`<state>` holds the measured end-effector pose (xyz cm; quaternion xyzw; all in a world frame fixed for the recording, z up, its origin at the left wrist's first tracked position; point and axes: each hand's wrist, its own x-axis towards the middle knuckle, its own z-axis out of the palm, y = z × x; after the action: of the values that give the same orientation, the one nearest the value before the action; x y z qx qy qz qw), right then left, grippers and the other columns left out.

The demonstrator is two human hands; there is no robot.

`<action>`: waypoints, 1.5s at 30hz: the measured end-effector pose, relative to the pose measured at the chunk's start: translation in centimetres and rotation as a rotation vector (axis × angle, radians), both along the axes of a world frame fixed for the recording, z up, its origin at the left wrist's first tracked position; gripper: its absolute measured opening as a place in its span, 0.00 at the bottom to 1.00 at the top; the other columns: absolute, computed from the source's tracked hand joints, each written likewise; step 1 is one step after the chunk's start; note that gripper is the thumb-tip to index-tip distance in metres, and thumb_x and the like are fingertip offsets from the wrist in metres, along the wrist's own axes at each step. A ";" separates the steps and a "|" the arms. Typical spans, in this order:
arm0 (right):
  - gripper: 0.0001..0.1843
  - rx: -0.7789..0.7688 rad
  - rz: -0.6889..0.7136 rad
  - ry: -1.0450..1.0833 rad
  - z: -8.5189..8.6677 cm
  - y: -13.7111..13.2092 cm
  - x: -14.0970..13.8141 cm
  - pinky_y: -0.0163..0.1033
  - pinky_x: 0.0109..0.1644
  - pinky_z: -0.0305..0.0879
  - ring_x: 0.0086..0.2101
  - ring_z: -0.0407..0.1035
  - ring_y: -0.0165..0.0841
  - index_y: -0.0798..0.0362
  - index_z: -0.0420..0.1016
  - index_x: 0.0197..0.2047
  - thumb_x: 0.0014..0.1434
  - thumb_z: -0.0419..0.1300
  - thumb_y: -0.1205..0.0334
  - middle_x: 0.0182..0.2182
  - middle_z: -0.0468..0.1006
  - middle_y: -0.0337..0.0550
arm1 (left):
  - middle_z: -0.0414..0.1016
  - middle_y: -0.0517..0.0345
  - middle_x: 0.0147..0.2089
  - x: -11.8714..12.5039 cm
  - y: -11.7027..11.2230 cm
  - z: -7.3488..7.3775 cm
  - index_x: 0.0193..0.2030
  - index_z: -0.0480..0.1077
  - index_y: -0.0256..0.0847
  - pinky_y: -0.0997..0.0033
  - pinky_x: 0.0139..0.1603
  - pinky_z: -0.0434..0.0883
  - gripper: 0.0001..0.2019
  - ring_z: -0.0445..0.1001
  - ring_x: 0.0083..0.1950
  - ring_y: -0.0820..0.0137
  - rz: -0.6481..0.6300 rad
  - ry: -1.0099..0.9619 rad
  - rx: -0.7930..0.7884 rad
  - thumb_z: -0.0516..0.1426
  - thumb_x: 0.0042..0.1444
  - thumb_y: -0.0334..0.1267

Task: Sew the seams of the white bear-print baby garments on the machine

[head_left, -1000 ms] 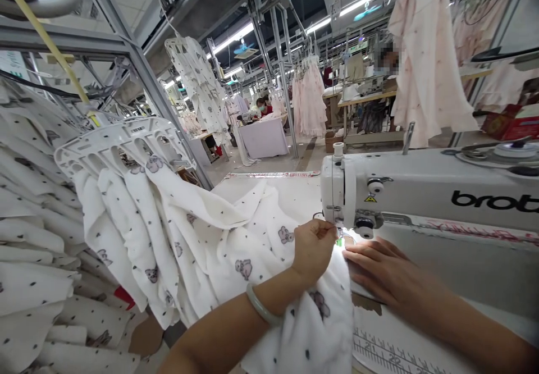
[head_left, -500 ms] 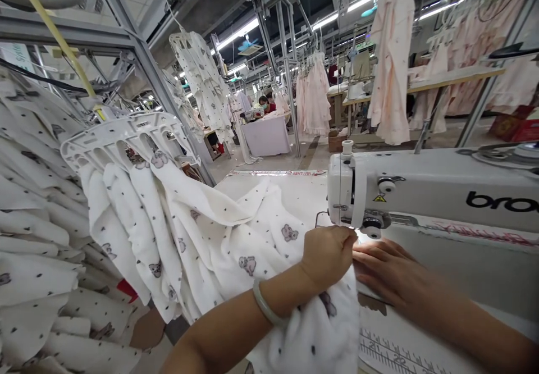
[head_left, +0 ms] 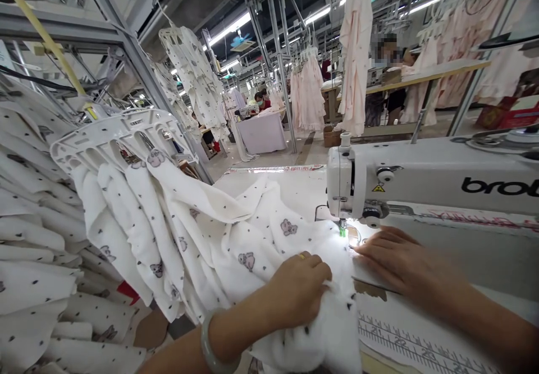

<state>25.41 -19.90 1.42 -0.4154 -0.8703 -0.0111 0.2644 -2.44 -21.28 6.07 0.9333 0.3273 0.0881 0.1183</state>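
White printed fabric (head_left: 256, 239) with small bears and dark specks spreads over the sewing table and runs up to the sewing machine (head_left: 349, 177). My left hand (head_left: 301, 287) is closed on a bunched fold of it, left of and nearer than the needle. On the right, my right hand (head_left: 393, 256) lies low on the machine bed with fingers stretched out and pressed close, their tips at the fabric's right edge. The green-tipped presser foot (head_left: 342, 229) is down by that edge, lit by the machine lamp. My right thumb is mostly hidden.
A white clip hanger (head_left: 126, 130) at left holds several matching pieces. More printed pieces (head_left: 37, 239) hang at far left. A ruler strip (head_left: 400, 340) lies along the table front. Pink garments (head_left: 309, 90) hang behind, and a person (head_left: 389, 76) is at a back table.
My left hand has moved away from the needle, down and left, and grips the fabric there, uncovering the presser foot. My right hand stays beside the needle. The view has shifted slightly right.
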 end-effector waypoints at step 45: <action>0.08 0.030 0.063 -0.016 0.7 -0.9 0.2 0.54 0.71 0.48 0.42 0.75 0.35 0.43 0.76 0.49 0.70 0.57 0.57 0.40 0.79 0.37 | 0.74 0.45 0.63 2.5 7.5 0.0 0.64 0.67 0.40 0.49 0.70 0.62 0.24 0.71 0.65 0.56 -0.341 -0.071 0.031 0.55 0.67 0.51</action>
<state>25.56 -20.80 2.08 -0.3836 -0.8848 -0.0190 0.2638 0.09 -13.79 6.12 0.9733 0.1585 0.1047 0.1287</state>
